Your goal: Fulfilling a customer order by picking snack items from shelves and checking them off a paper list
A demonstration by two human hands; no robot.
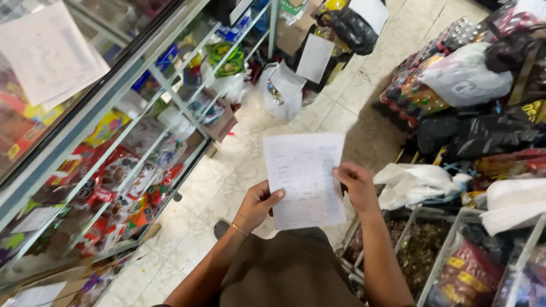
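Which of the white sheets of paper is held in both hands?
The white printed paper sheet at centre, pinched between left hand and right hand; others lie on bags and glass.

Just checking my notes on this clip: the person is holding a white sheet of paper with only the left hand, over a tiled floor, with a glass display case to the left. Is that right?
Not quite. Both hands hold the white sheet of paper: the left hand grips its lower left edge and the right hand its right edge, as the head view shows. The tiled floor and the glass display case on the left are as you said.

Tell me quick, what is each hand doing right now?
Left hand: closed on the left edge of the sheet of paper.
Right hand: closed on the same sheet's right edge.
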